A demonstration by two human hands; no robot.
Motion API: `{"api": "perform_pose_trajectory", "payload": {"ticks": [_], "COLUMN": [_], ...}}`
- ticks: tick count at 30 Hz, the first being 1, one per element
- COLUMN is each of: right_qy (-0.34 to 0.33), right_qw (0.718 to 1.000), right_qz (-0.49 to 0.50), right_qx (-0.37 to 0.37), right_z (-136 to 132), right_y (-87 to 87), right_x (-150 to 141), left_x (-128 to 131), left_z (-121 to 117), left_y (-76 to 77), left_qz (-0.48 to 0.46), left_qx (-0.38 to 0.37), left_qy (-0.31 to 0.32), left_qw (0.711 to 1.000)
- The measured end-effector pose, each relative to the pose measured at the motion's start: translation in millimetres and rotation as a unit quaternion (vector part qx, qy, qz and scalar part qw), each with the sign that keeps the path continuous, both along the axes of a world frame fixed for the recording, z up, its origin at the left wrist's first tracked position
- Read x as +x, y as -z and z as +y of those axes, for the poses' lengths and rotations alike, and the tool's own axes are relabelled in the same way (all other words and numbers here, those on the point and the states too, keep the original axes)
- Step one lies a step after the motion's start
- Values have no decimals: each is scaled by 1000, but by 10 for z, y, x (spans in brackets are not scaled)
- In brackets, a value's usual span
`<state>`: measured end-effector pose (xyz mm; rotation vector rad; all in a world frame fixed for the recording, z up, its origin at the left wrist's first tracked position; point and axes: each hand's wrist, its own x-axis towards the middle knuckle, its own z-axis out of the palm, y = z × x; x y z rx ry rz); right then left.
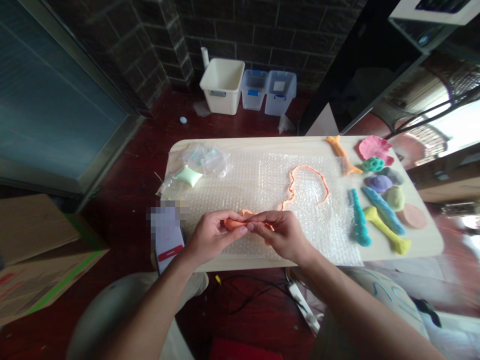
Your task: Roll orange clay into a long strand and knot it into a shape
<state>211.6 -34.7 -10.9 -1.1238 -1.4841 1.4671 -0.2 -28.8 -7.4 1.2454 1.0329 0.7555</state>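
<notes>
Orange modelling clay [233, 224] is pinched between my two hands over the near edge of the bubble wrap [258, 175]. My left hand [213, 232] closes its fingers round the thicker lump. Fingertip to fingertip with it, my right hand [281, 231] grips the thinner part, and bits of orange strand show about its fingers. A long wavy orange clay strand [291, 187] curls across the bubble wrap beyond my right hand. Whether that strand joins the clay in my hands is hidden.
Shaped clay pieces lie at the right, among them a yellow bone shape [388, 231], a teal spiral [359, 220] and a pink dish shape [375, 148]. A pale green packet [189, 176] and clear bags [213, 159] sit at the left, near a phone [168, 240]. Bins [224, 102] stand behind.
</notes>
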Motion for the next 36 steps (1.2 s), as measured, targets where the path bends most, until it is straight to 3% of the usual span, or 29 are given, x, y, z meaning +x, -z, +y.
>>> {"api": "perform_pose_trajectory", "payload": {"ticks": [4,10,16,22,29,36], "right_qy": [1,-16,-20,-14,-15,-1], "right_qw": [999,994,996,997,1000,999], "right_qz": [-3,-64,-45,-16,-3,11], "right_qx": [33,88,72,76,19,33], "right_z": [-12,-11,-17,-21,-36,2], "right_y": [1,-23,-35,-39,31,-5], "right_x": [4,24,20,12,-10,2], "left_x": [-3,-31,-30,-30,-41,-41], "left_z": [11,-3,-28,-19,-45,0], "left_y": [14,21,12,30,23,14], "left_qz": [-35,28,31,-15,16,-2], "left_qx": [-42,-45,-21,-27,-6,-19], "left_qy": [4,27,-16,16,-24,1], "left_qw": [999,998,999,999,1000,1000]}}
